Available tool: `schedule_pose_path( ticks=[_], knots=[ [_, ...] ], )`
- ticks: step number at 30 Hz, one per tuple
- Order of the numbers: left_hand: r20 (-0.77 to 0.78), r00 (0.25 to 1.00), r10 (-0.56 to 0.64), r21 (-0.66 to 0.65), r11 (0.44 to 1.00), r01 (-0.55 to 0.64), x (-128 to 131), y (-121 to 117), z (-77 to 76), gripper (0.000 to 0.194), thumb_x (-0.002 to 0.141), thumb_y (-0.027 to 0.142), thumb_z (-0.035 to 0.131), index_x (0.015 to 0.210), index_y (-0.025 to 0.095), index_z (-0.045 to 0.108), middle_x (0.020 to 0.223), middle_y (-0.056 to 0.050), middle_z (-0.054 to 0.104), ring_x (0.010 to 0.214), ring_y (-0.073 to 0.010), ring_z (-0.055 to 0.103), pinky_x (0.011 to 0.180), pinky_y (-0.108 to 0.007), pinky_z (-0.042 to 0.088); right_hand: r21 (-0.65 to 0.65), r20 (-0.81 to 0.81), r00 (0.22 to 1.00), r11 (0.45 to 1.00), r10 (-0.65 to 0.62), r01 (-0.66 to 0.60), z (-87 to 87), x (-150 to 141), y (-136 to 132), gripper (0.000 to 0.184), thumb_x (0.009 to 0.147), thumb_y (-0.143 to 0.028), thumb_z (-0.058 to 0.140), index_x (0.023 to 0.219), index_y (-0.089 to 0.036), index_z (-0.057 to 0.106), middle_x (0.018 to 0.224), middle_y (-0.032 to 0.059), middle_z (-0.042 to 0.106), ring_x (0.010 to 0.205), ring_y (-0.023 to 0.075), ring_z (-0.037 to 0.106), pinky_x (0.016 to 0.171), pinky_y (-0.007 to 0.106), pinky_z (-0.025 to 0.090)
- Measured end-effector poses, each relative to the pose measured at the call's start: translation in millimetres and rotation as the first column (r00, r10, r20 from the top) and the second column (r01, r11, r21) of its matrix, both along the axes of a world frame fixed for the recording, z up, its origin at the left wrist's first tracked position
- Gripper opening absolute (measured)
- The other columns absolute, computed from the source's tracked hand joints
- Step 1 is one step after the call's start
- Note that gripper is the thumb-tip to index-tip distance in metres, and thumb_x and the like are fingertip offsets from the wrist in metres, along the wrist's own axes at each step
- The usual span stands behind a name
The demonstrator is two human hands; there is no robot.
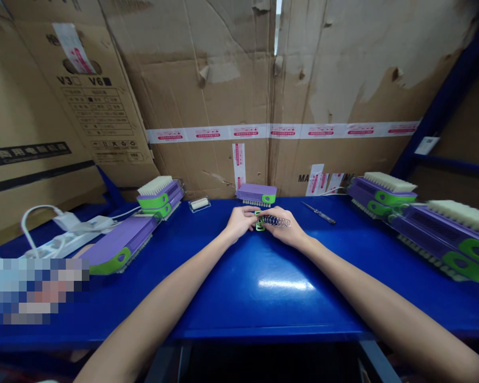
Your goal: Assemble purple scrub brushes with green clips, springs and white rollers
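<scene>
Near the middle of the blue table, my left hand and my right hand meet around a small bright green plastic piece. The fingers of my left hand are closed on its left side. My right hand's fingers grip it from the other side. A shiny metal coil spring stretches from the green piece across my right hand; whether the two are joined I cannot make out. Just beyond my hands lies a purple brush with a green end, bristles down.
Stacked purple-green brushes stand at right and left; another brush lies nearer left. A screwdriver-like tool lies right of my hands, a small clear-wrapped item left. A power strip with cables sits far left. Cardboard walls the back.
</scene>
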State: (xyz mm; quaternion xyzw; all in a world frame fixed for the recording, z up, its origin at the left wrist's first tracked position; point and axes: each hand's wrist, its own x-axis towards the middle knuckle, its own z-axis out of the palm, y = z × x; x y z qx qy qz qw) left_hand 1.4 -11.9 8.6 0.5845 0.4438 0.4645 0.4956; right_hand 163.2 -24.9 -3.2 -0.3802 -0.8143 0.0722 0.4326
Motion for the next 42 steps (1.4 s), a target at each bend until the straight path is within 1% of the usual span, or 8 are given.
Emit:
schedule_pose_path(
  ticks=[4, 9, 14, 21, 25, 31, 36, 42],
  knots=[
    [0.033, 0.999, -0.039, 0.002, 0.999, 0.039, 0.4, 0.0, -0.1, 0.03, 0.068, 0.01, 0.068, 0.097, 0.007, 0.064, 0.06, 0.0, 0.064, 0.043, -0.0062, 0.051, 0.042, -0.018, 0.042, -0.009, -0.008, 0.993, 0.993, -0.117, 0.117, 0.6, -2.2, 0.3, 0.02, 0.073, -0.017, 0.067, 0.092, -0.025, 0.07, 0.084, 0.0031, 0.067, 0.075, 0.017, 0.061, 0.071, 0.029, 0.048],
    [0.084, 0.99, -0.117, 0.013, 0.993, 0.116, -0.9, 3.3, -1.2, 0.035, 0.067, 0.008, 0.066, 0.101, 0.009, 0.063, 0.062, 0.001, 0.061, 0.048, -0.0072, 0.054, 0.046, -0.019, 0.046, 0.072, 0.054, 0.983, 0.983, -0.175, 0.171, -1.6, -1.3, 2.7, 0.022, 0.074, -0.023, 0.068, 0.096, -0.025, 0.069, 0.09, 0.0051, 0.067, 0.083, 0.0197, 0.06, 0.076, 0.033, 0.045],
    [0.072, 0.981, -0.18, 0.025, 0.984, 0.178, -2.8, 3.1, 0.1, 0.045, 0.063, 0.003, 0.062, 0.108, 0.01, 0.061, 0.069, 0.0, 0.063, 0.053, -0.007, 0.055, 0.048, -0.018, 0.044, 0.1, 0.07, 0.981, 0.98, -0.179, 0.172, -4.1, 0.9, 5.1, 0.021, 0.076, -0.024, 0.066, 0.097, -0.024, 0.069, 0.09, 0.006, 0.067, 0.085, 0.021, 0.059, 0.077, 0.034, 0.042],
    [0.061, 0.966, -0.25, 0.054, 0.967, 0.247, -4.3, 4.3, -1.8, 0.055, 0.06, 0.005, 0.066, 0.114, 0.011, 0.056, 0.072, -0.001, 0.065, 0.057, -0.0085, 0.056, 0.049, -0.018, 0.041, 0.175, 0.051, 0.984, 0.972, -0.171, 0.16, -3.8, 0.2, 4.4, 0.017, 0.076, -0.024, 0.066, 0.093, -0.024, 0.068, 0.088, 0.0057, 0.068, 0.084, 0.0224, 0.058, 0.075, 0.037, 0.042],
    [0.056, 0.969, -0.239, 0.058, 0.97, 0.236, -2.4, 3.6, -2.4, 0.053, 0.061, 0.005, 0.064, 0.112, 0.012, 0.055, 0.069, 0.0, 0.064, 0.057, -0.0091, 0.056, 0.049, -0.018, 0.04, 0.225, 0.066, 0.989, 0.967, -0.135, 0.117, -1.8, -0.2, 3.6, 0.015, 0.078, -0.022, 0.064, 0.092, -0.023, 0.067, 0.09, 0.0059, 0.069, 0.086, 0.0238, 0.056, 0.075, 0.038, 0.044],
    [0.032, 0.973, -0.227, 0.039, 0.973, 0.226, -0.9, 1.8, -2.1, 0.053, 0.061, 0.003, 0.063, 0.112, 0.011, 0.055, 0.07, -0.001, 0.065, 0.058, -0.0093, 0.056, 0.05, -0.019, 0.041, 0.17, 0.043, 0.998, 0.985, -0.043, 0.035, 1.1, -0.3, 2.0, 0.023, 0.073, -0.012, 0.061, 0.093, -0.023, 0.066, 0.088, 0.0058, 0.066, 0.086, 0.0231, 0.057, 0.074, 0.037, 0.047],
    [0.026, 0.971, -0.239, 0.046, 0.97, 0.238, -1.5, 3.2, -3.6, 0.053, 0.062, 0.006, 0.066, 0.114, 0.01, 0.055, 0.071, -0.002, 0.066, 0.057, -0.0093, 0.056, 0.051, -0.019, 0.041, 0.17, 0.05, 0.997, 0.984, -0.056, 0.047, 1.6, 0.8, 2.5, 0.017, 0.073, -0.013, 0.06, 0.087, -0.022, 0.064, 0.085, 0.0056, 0.062, 0.081, 0.0217, 0.058, 0.074, 0.036, 0.047],
    [0.054, 0.971, -0.234, 0.085, 0.97, 0.229, 0.1, 4.6, -6.8, 0.052, 0.064, 0.011, 0.07, 0.113, 0.011, 0.055, 0.069, -0.001, 0.064, 0.058, -0.0094, 0.056, 0.05, -0.018, 0.04, 0.198, 0.038, 0.997, 0.978, -0.074, 0.065, 2.4, 1.1, 2.1, 0.014, 0.076, -0.017, 0.061, 0.09, -0.02, 0.061, 0.087, 0.008, 0.061, 0.082, 0.0228, 0.057, 0.073, 0.036, 0.047]
  ],
)
